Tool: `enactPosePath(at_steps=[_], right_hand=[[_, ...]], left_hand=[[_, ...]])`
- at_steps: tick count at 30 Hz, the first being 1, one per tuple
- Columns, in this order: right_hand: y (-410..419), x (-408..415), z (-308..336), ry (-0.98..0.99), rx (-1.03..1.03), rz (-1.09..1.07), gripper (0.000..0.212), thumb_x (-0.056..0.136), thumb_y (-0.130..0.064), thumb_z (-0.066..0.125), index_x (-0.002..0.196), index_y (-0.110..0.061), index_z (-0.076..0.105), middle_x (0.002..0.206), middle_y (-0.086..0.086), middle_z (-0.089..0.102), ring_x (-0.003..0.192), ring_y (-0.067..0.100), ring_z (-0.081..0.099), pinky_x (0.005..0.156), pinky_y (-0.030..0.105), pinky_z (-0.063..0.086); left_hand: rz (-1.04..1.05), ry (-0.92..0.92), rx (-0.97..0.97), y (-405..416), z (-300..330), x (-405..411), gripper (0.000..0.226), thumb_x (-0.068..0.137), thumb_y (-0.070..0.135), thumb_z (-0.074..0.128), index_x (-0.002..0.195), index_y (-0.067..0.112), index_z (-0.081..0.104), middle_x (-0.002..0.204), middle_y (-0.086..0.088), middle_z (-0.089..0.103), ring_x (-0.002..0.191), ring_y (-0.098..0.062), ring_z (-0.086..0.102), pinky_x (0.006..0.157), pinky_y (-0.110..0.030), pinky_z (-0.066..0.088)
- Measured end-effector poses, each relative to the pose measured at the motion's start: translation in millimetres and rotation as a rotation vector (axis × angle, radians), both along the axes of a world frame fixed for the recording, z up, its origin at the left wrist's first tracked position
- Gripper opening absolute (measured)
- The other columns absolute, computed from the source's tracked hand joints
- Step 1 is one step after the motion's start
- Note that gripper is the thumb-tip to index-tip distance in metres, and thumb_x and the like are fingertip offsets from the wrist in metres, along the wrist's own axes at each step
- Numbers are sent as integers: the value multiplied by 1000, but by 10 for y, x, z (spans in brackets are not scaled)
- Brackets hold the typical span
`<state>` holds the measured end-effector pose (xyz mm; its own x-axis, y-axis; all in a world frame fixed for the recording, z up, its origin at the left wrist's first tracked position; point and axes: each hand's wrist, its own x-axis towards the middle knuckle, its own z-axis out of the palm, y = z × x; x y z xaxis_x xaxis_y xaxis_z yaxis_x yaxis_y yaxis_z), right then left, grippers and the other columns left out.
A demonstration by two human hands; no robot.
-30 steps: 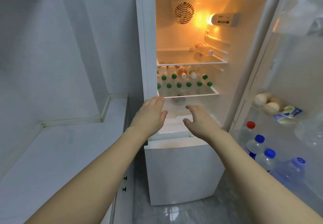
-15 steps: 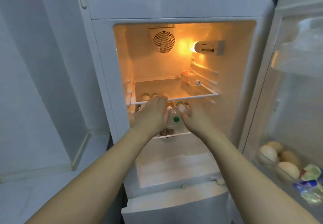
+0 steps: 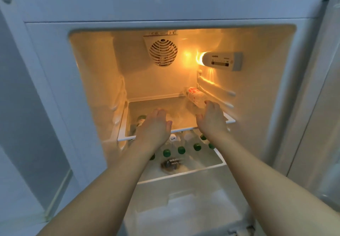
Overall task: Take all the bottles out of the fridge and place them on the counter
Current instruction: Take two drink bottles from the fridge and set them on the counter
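Fingers of the right hand (image 3: 211,119) reach, loosely spread and holding nothing, toward the clear plastic bottle with a red label (image 3: 195,97) lying on the upper glass shelf (image 3: 176,130); the left hand (image 3: 153,127) hovers likewise. Nudged, it could roll away.

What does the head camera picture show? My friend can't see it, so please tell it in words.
Two bare hands, left hand and right hand, reach open into a lit fridge, holding nothing. A clear bottle lies on the upper glass shelf by the right hand; green-capped bottles fill the shelf below.
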<state>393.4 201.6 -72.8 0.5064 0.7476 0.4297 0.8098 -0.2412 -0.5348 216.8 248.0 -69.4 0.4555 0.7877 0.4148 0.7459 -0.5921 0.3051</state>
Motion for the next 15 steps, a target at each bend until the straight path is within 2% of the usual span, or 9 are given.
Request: enactPosePath(at_steps=[4, 6, 8, 11, 15], right_hand=[[376, 336, 94, 8, -102, -20, 58, 90, -26, 56, 140, -8, 35, 137, 15, 45, 121, 34, 49, 98, 46, 46], [558, 479, 69, 10, -197, -2, 61, 90, -33, 53, 142, -9, 32, 136, 15, 47, 117, 34, 53, 95, 48, 49], [708, 589, 11, -53, -254, -29, 58, 91, -37, 49, 139, -8, 35, 131, 15, 52, 114, 32, 55, 93, 46, 49], [854, 676, -65, -94, -226, -93, 44, 95, -33, 45, 131, -8, 43, 127, 15, 56, 114, 33, 54, 96, 45, 46], [1048, 806, -133, -105, -202, -112, 54, 96, -40, 47, 135, -4, 40, 131, 18, 54, 118, 36, 53, 97, 45, 45]], left_hand=[[41, 3, -62, 339, -48, 187, 46, 100, 35, 46, 139, 13, 41, 139, -6, 47, 122, -25, 47, 98, -40, 42], [27, 14, -80, 458, -92, 290, 46, 100, 34, 46, 139, 10, 41, 140, -7, 46, 124, -24, 46, 100, -37, 39], [15, 34, -79, 541, -124, 374, 47, 100, 35, 46, 139, 9, 41, 139, -8, 46, 124, -24, 46, 99, -36, 39], [17, 38, -85, 625, -161, 446, 51, 99, 40, 46, 140, 10, 39, 139, -7, 46, 123, -24, 46, 98, -36, 40], [93, 43, -62, 673, -250, 492, 49, 98, 45, 44, 135, 13, 44, 132, -4, 51, 116, -21, 50, 84, -33, 41]])
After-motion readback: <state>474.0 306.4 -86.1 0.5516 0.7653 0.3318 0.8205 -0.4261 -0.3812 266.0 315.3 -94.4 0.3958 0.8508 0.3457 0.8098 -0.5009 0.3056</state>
